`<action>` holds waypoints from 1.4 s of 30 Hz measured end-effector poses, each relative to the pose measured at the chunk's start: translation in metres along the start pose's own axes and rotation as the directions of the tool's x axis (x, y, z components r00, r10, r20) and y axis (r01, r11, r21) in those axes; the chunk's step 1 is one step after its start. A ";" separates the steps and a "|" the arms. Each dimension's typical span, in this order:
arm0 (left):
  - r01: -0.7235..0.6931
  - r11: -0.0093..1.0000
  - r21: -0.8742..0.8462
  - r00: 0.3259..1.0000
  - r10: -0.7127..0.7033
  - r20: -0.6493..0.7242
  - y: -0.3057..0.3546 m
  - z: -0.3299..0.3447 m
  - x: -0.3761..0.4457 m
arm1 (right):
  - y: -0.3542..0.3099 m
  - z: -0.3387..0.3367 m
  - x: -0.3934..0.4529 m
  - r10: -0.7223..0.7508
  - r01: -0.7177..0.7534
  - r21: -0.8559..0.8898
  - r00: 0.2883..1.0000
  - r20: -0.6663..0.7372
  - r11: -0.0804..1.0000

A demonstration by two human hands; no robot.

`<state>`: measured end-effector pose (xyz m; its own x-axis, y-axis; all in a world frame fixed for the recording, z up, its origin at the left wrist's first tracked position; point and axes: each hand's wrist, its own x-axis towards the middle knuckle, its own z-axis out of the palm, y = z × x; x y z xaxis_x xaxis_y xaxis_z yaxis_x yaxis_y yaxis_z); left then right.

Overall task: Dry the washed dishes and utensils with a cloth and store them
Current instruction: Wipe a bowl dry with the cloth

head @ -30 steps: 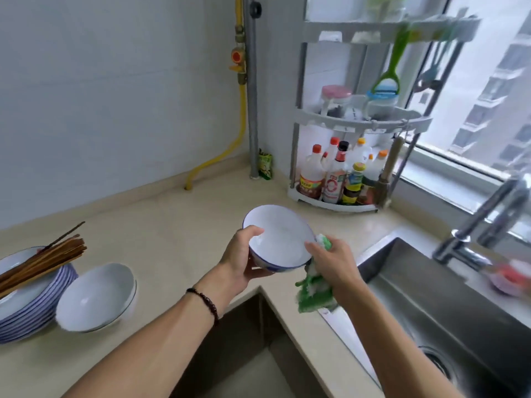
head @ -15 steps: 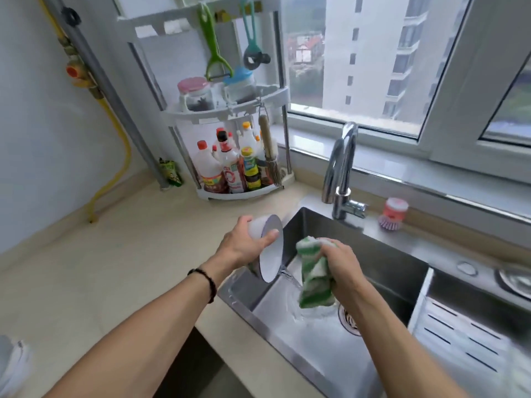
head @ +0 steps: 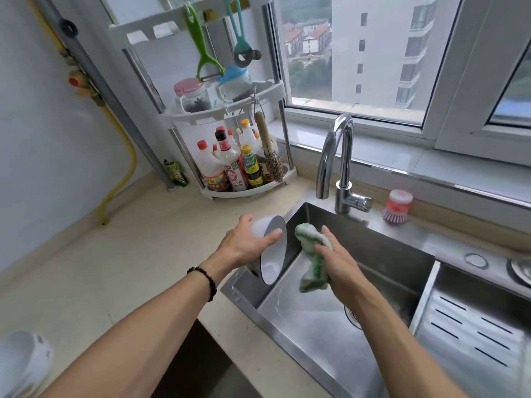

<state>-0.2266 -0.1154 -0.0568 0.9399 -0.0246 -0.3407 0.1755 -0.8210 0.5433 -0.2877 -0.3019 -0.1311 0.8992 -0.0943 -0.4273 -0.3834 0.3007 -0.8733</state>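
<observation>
My left hand point(head: 244, 245) grips a white bowl point(head: 273, 254) with a blue rim, tipped on its side over the left edge of the steel sink point(head: 388, 271), its mouth facing right. Just to the right, my right hand point(head: 336, 262) holds a green and white cloth point(head: 311, 254) bunched in its fingers above the basin. The cloth hangs a short way from the bowl and does not touch it. A blurred white bowl point(head: 23, 360) shows at the lower left edge on the counter.
A chrome tap point(head: 336, 162) rises behind the sink, with a pink dish brush point(head: 398, 206) beside it. A corner rack point(head: 230, 139) of sauce bottles and jars stands on the beige counter point(head: 115, 254). A slotted drain tray point(head: 474, 334) lies at right.
I have turned from the counter to the sink and tipped the bowl on its side over the basin. The cloth has stayed in my right hand, now raised closer to the bowl.
</observation>
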 end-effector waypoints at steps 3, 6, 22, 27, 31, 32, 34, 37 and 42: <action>0.009 1.000 0.001 1.000 -0.009 -0.005 -0.004 0.000 -0.002 | 0.009 0.004 0.008 0.044 -0.042 0.042 0.997 -0.062 0.998; 0.038 0.999 -0.004 0.999 -0.038 0.001 -0.008 0.000 -0.004 | 0.014 0.009 0.015 -0.007 0.009 0.003 0.971 -0.240 1.000; 0.003 0.949 -0.315 0.999 0.014 0.052 -0.009 0.005 -0.007 | 0.007 0.060 -0.043 -0.108 0.547 -0.581 0.777 0.620 0.603; -0.052 0.948 -0.315 0.994 0.078 0.072 -0.013 -0.002 -0.008 | 0.015 0.056 -0.036 -0.104 0.677 -0.724 0.736 0.669 0.136; -0.043 0.937 -0.347 0.997 0.065 0.051 -0.021 -0.001 -0.009 | 0.008 0.049 -0.029 0.030 0.610 -0.765 0.786 0.618 -0.207; -0.054 0.935 -0.352 0.998 0.062 0.013 -0.022 0.001 -0.009 | 0.005 0.052 -0.033 0.048 0.626 -0.780 0.780 0.624 -0.026; -0.074 0.930 -0.360 0.996 0.052 -0.070 -0.021 0.004 -0.010 | 0.001 0.062 -0.042 0.015 0.559 -0.637 0.746 0.666 0.531; -0.092 0.940 -0.329 0.995 0.072 -0.074 -0.024 0.003 -0.012 | 0.004 0.062 -0.041 -0.065 0.596 -0.564 0.718 0.693 0.572; -0.144 0.917 -0.372 0.987 0.106 -0.120 -0.028 0.003 -0.018 | 0.006 0.041 -0.025 -0.008 0.601 -0.776 0.790 0.614 -0.194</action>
<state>-0.2495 -0.0938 -0.0681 0.9816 -0.0428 -0.1863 0.1346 -0.5372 0.8326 -0.3042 -0.2582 -0.1162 0.8422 0.5056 -0.1870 0.4511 -0.8509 -0.2691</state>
